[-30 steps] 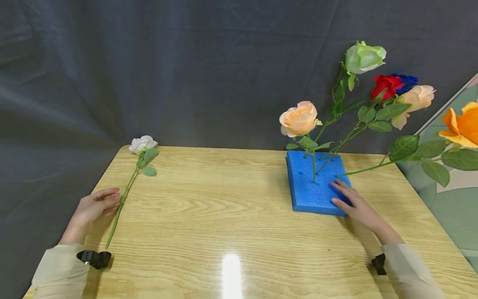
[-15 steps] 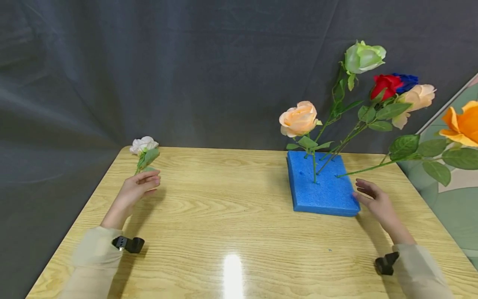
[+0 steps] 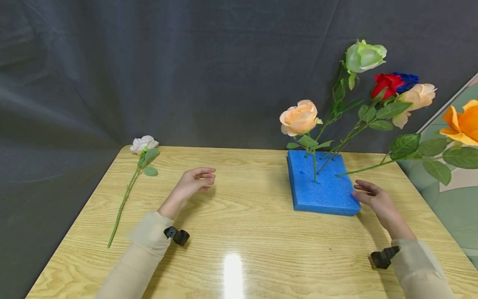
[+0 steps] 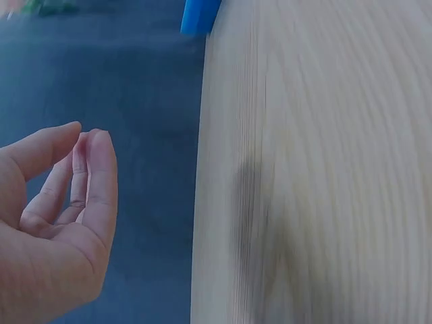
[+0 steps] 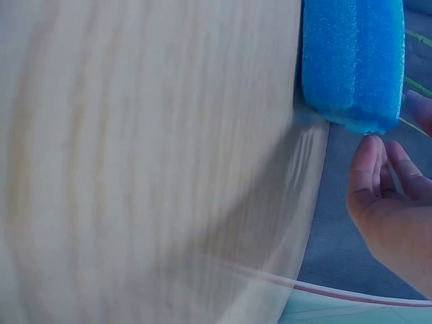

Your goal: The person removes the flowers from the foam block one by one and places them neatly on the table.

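My left hand (image 3: 192, 182) hovers over the middle left of the wooden table, fingers loosely bent and holding nothing; the left wrist view shows the same hand (image 4: 64, 209) with thumb and fingertips near each other. At the right, my right hand (image 3: 375, 203) is at the right edge of a blue foam block (image 3: 325, 199), fingertips right at its side. The right wrist view has the hand (image 5: 395, 196) just below the end of the foam block (image 5: 354, 67). A white flower (image 3: 125, 199) with a green stem lies on the table, left of my left hand.
Several artificial roses stand in the foam: a peach rose (image 3: 298, 118), a green rose (image 3: 365, 57), a red rose (image 3: 386, 86), a blue rose (image 3: 408, 82), a pale peach rose (image 3: 420, 97) and an orange rose (image 3: 464, 124) leaning right. A dark curtain (image 3: 209, 74) hangs behind the table (image 3: 239, 224).
My left hand has moved from beside the white flower's stem rightward to mid-table, leaving the flower lying. My right hand has slid off the foam's top to its right edge.
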A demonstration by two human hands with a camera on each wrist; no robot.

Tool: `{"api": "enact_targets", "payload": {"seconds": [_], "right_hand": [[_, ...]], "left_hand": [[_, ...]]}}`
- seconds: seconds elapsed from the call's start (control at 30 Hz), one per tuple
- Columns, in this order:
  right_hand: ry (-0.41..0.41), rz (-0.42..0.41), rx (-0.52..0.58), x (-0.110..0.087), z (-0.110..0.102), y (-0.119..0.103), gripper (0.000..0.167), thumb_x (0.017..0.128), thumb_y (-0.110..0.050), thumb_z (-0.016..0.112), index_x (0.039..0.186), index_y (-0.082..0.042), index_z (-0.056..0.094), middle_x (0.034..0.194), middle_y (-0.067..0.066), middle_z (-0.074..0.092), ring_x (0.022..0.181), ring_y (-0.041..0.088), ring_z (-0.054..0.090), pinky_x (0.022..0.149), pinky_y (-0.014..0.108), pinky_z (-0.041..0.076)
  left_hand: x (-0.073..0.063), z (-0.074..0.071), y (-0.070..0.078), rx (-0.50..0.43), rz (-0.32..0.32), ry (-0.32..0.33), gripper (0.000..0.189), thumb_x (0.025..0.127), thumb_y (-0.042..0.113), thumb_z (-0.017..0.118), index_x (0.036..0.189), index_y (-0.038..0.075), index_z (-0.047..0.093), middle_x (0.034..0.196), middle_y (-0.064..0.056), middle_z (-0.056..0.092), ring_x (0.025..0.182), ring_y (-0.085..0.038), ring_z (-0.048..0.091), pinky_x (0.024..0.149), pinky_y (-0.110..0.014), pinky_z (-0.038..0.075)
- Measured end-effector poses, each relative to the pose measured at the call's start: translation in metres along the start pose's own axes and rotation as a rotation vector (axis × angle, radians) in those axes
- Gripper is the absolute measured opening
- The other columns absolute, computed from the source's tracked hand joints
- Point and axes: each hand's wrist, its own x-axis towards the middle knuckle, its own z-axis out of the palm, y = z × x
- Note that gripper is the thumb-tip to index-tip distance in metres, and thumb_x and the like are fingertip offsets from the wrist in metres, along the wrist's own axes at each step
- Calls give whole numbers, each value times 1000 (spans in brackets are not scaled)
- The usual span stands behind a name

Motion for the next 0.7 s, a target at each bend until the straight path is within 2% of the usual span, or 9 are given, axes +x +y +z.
{"api": "enact_targets", "payload": {"seconds": [0.13,0.27,0.4,0.57,0.7], "right_hand": [[-13,6,45,3,0,0,72,99,-27,52,147,13,16,100,-36,40,87,-24,47,76,3,44],[-41,17,114,5,1,2,72,99,-22,53,147,14,14,100,-36,42,89,-23,47,76,1,44],[-64,44,202,7,0,4,71,97,-17,56,149,10,15,98,-36,46,89,-20,49,75,3,45],[-86,62,308,9,-1,7,59,95,-11,58,146,-7,30,99,-32,50,90,-15,51,75,6,46],[-108,54,372,10,-2,9,57,94,-7,58,145,-9,31,101,-29,50,92,-14,52,76,6,47]], "left_hand": [[10,25,5,-35,16,-24,42,95,10,58,135,1,51,128,-22,56,93,-5,60,96,-43,53],[19,47,9,-93,40,-43,41,95,7,57,135,0,51,130,-25,54,95,-8,61,98,-47,51],[26,64,13,-171,52,-57,42,94,4,57,135,0,50,131,-27,52,95,-10,61,101,-50,48],[33,83,15,-233,56,-46,40,93,3,58,133,1,52,129,-26,54,92,-8,61,96,-42,53],[37,96,16,-280,54,-31,40,93,3,59,132,2,54,129,-25,55,89,-7,61,90,-34,56]]}}
